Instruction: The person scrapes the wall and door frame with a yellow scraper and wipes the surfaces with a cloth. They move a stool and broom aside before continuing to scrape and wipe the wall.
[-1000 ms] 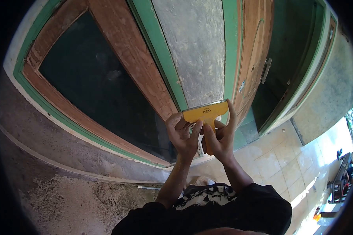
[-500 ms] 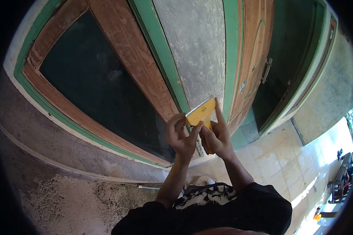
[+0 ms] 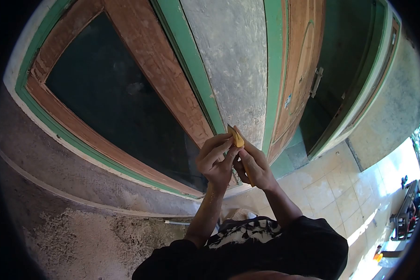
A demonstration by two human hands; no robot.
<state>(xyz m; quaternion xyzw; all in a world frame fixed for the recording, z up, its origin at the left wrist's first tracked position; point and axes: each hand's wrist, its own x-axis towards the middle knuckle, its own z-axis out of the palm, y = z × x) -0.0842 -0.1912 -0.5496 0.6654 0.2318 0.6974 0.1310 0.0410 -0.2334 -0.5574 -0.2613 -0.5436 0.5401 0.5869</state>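
A yellow scraper point(image 3: 238, 140) is held up in front of the wall, turned nearly edge-on, with its thin dark edge pointing up. My left hand point(image 3: 215, 158) pinches the left side of its head between thumb and fingers. Closed around the handle, below and to the right, is my right hand point(image 3: 257, 169); its index finger runs up along the back of the scraper. Most of the handle is hidden behind the fingers.
Behind the hands is a grey plaster wall strip point(image 3: 228, 60) between green frames. A brown-framed dark window point(image 3: 121, 93) stands left, a wooden door point(image 3: 296, 70) with a metal handle right. Tiled floor point(image 3: 331, 191) lies below right; a dark rack point(image 3: 406, 210) with items is at far right.
The scraper has rotated in my hands from showing its broad yellow face to being nearly edge-on. Both hands stay in about the same place, with the right fingers shifted slightly.
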